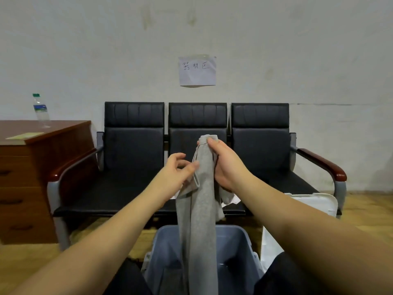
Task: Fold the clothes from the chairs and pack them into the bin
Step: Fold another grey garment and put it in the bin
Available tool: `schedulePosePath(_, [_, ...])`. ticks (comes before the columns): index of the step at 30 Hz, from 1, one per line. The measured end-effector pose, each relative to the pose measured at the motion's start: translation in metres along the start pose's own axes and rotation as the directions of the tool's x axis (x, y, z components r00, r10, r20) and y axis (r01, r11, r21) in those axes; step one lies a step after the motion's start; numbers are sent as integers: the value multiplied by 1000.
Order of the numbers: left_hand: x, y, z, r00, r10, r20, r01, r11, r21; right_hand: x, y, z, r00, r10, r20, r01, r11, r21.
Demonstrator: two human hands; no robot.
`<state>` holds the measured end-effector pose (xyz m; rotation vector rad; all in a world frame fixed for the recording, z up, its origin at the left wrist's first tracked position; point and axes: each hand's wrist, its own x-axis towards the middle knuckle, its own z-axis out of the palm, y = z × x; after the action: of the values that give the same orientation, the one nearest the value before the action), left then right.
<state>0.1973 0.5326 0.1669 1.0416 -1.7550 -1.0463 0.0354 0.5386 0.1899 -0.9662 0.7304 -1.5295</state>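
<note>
Your left hand [177,170] and right hand [228,165]: bare, no gloves, rings or watch; forearms bare, no sleeves visible; dark, apparently black garment over both legs at frame bottom

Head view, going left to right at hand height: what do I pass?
Wooden desk → left hand → grey garment → right hand → white lid.
</note>
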Motion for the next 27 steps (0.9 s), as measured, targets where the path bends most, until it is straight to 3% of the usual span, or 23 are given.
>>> schedulePosePath(4, [-2, -9, 13, 998, 60, -22, -55, 980, 192, 10, -10, 6, 1000, 3, -26, -3, 1000, -8])
schedulePosePath(7, [4, -13, 22, 987, 113, -114, -81, 963, 255, 17, -19, 7, 999, -9, -32, 10, 1000, 20])
schedulePosePath(15, [17, 3, 10, 939, 105, -328, -142, 986, -92, 30, -45, -13, 996, 11, -87, -3, 996, 90])
schedulePosePath(19, [27, 16, -9, 940, -15, -340, -91, 951, -294, 26, -56, -31, 998, 25, -64, -28, 998, -48])
schedulePosePath(24, [39, 29, -46, 915, -76, -397, -40, 960, -278, 17, -67, -62, 991, 93, -96, -115, 960, -256])
schedulePosePath(27, [48, 31, -67, 890, -139, -435, 3, 954, -300, 14, -73, -81, 983, 74, -170, -122, 948, -293])
